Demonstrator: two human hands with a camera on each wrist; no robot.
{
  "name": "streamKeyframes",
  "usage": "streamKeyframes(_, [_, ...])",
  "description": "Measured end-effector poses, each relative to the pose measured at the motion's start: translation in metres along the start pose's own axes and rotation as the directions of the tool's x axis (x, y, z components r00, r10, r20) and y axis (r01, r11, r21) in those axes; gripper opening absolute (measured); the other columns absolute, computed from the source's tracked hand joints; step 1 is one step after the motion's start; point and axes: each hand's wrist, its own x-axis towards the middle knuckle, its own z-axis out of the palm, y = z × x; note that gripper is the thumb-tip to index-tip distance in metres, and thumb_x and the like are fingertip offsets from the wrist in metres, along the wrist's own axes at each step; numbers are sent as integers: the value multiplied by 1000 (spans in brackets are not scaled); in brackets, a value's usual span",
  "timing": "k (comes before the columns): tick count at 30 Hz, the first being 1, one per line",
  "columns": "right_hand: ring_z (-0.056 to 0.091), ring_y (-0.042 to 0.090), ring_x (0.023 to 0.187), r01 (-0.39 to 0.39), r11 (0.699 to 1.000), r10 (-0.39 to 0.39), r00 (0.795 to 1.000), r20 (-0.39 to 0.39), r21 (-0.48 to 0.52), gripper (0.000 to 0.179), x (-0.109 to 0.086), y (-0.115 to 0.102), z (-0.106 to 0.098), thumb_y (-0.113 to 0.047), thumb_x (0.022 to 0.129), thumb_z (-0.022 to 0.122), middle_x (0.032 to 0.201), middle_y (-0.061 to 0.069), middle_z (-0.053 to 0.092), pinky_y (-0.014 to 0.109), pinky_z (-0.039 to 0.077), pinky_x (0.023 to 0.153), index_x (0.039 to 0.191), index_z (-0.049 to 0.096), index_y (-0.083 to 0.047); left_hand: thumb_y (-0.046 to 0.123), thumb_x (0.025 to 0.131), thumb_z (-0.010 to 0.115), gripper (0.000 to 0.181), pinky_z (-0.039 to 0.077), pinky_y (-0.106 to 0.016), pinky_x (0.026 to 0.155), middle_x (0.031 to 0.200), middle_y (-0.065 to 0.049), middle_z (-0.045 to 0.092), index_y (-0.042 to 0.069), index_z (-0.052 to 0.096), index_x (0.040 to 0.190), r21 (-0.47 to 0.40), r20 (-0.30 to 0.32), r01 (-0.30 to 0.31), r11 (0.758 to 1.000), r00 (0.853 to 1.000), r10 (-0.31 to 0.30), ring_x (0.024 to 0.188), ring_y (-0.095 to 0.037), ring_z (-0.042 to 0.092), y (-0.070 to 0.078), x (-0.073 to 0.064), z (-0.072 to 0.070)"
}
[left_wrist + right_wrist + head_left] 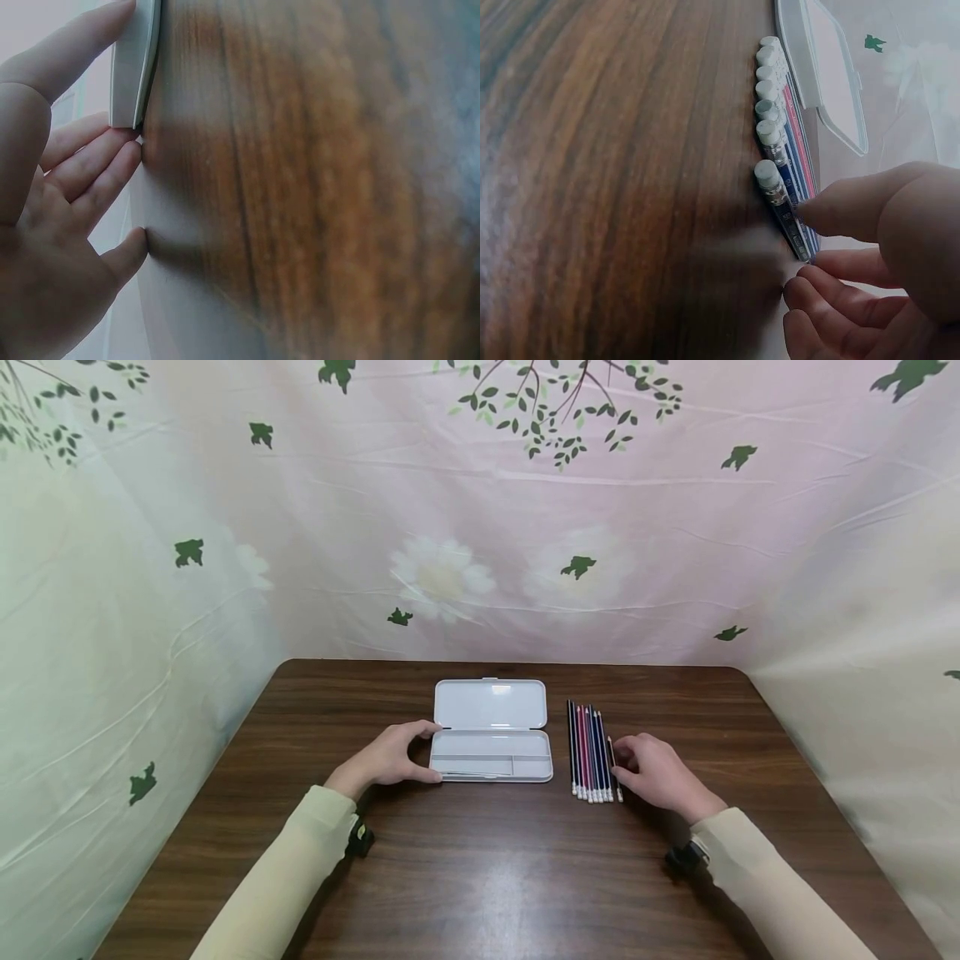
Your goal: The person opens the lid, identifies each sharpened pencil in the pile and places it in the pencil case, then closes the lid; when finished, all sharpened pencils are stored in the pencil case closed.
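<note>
While the left hand (386, 753) spanned the left end of the open pencil case (491, 742) at the centre of the head view, thumb at the front corner and forefinger at the rear one, the right hand (658, 774) was at the row of pencils (587, 752) just right of centre. Finger state was noted as follows: the left thumb and fingers held the case in what appeared a light grip; the right thumb and forefinger pinched the rightmost pencil (786, 217), the other fingers loosely bent; the firmness of that pinch could not be told. In the inspector's judgement, sound handling called for taking that 1 pencil squarely by its barrel, drawing it clear without rolling its neighbours, and holding the case end steady. On appearance, the rightmost pencil was dark, with a pale eraser in a silvery ferrule, and lay at a slight angle to the row. The others lay side by side, eraser ends towards the bottom of the head frame; dark barrels predominated, with red among them. The case was white, its lid (490, 703) laid back towards the top of the frame, its tray divided into 3 compartments. All rested on a dark wood-grained table (480, 877).
</note>
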Motion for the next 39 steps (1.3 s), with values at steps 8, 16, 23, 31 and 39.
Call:
streamKeyframes(8, [65, 23, 83, -46, 999, 46, 999, 11, -19, 29, 3, 3, 2, -7, 88, 77, 93, 14, 66, 45, 58, 75, 111, 70, 9, 47, 78, 93, 87, 41, -53, 116, 138, -9, 62, 14, 56, 149, 0, 2, 1, 1000, 1000, -1, 133, -28, 54, 0, 1, 1])
streamKeyframes(16, [67, 26, 84, -88, 996, 88, 996, 30, -21, 31, 4, 1, -1, -4, 86, 75, 93, 16, 68, 49, 58, 77, 113, 68, 11, 48, 78, 93, 88, 40, -52, 117, 140, -9, 61, 15, 55, 151, 5, 7, 15, 1000, 1000, -15, 135, -28, 53, -1, 0, 0])
streamKeyframes(23, [66, 26, 84, -113, 993, 114, 992, 51, -17, 32, 5, 1, 1, -2, 85, 75, 92, 14, 69, 48, 58, 76, 114, 68, 10, 49, 78, 93, 88, 41, -52, 117, 139, -8, 61, 16, 55, 150, 13, 3, 18, 1000, 1000, -18, 134, -27, 54, -1, 1, 0])
streamKeyframes(31, [65, 25, 84, -143, 990, 143, 986, 85, -10, 36, 6, 0, 0, 0, 83, 73, 93, 14, 69, 46, 58, 75, 117, 66, 11, 48, 78, 93, 87, 41, -53, 116, 139, -9, 62, 15, 55, 150, 19, 0, 17, 1000, 1000, -17, 133, -28, 54, 0, 1, 0])
streamKeyframes(39, [65, 28, 87, -171, 985, 171, 980, 101, -11, 37, 4, -1, -3, -3, 85, 74, 96, 16, 69, 49, 58, 78, 118, 66, 11, 49, 78, 93, 88, 41, -52, 116, 138, -8, 61, 16, 55, 150, 7, 6, 21, 1000, 1000, -21, 133, -27, 54, -2, 1, 1])
